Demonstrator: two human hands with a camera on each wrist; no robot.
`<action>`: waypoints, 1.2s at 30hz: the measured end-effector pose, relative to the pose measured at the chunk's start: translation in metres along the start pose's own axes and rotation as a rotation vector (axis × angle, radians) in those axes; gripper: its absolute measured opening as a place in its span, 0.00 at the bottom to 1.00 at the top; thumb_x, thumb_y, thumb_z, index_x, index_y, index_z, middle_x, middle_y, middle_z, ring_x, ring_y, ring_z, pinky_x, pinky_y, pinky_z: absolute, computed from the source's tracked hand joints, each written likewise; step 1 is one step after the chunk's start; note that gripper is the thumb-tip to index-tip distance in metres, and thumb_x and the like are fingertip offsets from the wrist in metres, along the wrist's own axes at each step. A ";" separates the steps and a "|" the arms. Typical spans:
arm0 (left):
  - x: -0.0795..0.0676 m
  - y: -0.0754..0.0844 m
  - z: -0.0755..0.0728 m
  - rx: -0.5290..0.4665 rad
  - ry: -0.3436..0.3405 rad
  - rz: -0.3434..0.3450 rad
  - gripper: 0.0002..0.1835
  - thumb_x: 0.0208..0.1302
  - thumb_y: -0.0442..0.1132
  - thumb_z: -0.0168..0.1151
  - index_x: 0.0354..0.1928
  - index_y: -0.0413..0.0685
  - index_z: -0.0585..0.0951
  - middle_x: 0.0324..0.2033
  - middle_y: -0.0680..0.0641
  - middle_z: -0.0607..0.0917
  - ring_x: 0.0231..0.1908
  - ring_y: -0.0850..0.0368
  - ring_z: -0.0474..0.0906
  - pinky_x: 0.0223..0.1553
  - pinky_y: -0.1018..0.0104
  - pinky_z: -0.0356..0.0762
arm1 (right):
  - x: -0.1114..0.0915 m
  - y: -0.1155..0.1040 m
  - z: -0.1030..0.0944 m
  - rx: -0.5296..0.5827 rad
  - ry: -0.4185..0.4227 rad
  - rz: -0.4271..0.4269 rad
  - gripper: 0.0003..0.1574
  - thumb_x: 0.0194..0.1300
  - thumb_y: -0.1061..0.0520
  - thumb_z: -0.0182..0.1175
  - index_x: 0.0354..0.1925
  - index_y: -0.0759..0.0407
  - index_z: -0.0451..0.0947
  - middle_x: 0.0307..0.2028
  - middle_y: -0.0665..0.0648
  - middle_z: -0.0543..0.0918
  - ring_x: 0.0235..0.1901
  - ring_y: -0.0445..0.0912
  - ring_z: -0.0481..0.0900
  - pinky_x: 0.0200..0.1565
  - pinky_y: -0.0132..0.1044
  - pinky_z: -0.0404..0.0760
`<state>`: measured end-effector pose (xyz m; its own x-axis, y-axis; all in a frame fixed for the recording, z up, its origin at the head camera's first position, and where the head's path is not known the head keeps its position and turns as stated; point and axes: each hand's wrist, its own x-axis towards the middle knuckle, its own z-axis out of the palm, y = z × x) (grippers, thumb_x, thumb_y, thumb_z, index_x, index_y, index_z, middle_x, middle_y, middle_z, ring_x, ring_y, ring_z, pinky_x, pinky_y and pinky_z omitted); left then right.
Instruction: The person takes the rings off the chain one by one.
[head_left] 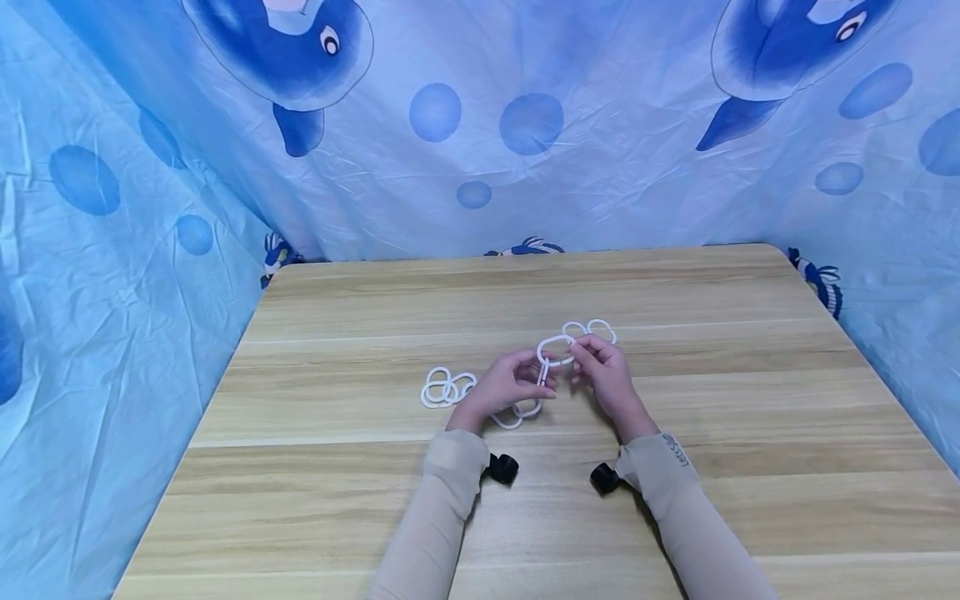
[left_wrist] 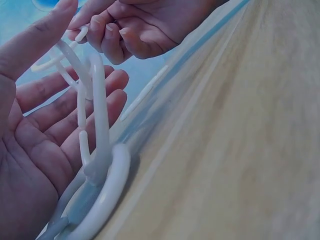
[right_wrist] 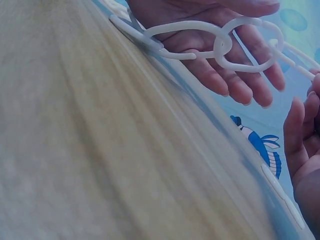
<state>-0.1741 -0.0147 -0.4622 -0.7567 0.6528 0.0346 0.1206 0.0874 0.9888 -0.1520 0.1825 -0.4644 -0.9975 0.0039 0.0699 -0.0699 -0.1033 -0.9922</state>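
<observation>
In the head view, my right hand (head_left: 609,377) pinches the end link (head_left: 555,337) of a white plastic chain, holding it above the table. From there the chain (left_wrist: 102,115) hangs link through link past my left hand (head_left: 501,390). Seen from the left wrist, that hand's thumb and fingers spread loosely to either side of the chain, without gripping it. The right wrist view shows the left fingers (right_wrist: 220,80) extended behind the links (right_wrist: 182,25). Lower links (head_left: 508,426) rest on the tabletop by the left wrist.
Several loose white links (head_left: 438,407) lie in a cluster left of my left hand. Further white links (head_left: 602,322) lie behind my right hand. The wood-grain table (head_left: 360,308) ends at a blue printed curtain (head_left: 337,200) at the back and sides.
</observation>
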 end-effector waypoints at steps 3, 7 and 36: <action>0.000 -0.001 0.000 -0.017 -0.020 0.010 0.32 0.54 0.26 0.68 0.63 0.37 0.70 0.51 0.31 0.82 0.46 0.49 0.84 0.51 0.67 0.83 | 0.001 0.000 0.000 0.022 0.021 -0.003 0.13 0.68 0.65 0.54 0.31 0.49 0.77 0.21 0.44 0.75 0.22 0.35 0.73 0.23 0.25 0.80; -0.001 0.000 0.000 -0.036 -0.036 0.017 0.33 0.55 0.24 0.67 0.64 0.36 0.69 0.53 0.30 0.80 0.48 0.46 0.83 0.52 0.65 0.83 | 0.002 0.001 0.001 0.053 0.044 0.003 0.11 0.68 0.65 0.55 0.31 0.52 0.77 0.20 0.44 0.75 0.22 0.35 0.72 0.22 0.25 0.79; -0.002 0.002 -0.003 -0.040 0.000 0.000 0.37 0.54 0.25 0.68 0.67 0.39 0.67 0.51 0.31 0.82 0.49 0.44 0.84 0.55 0.66 0.81 | 0.003 0.000 0.000 0.139 0.118 0.038 0.10 0.71 0.62 0.54 0.31 0.55 0.77 0.21 0.46 0.75 0.22 0.36 0.72 0.22 0.26 0.79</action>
<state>-0.1743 -0.0178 -0.4601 -0.7569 0.6526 0.0345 0.0947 0.0573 0.9939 -0.1551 0.1824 -0.4644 -0.9935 0.1133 0.0123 -0.0396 -0.2420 -0.9695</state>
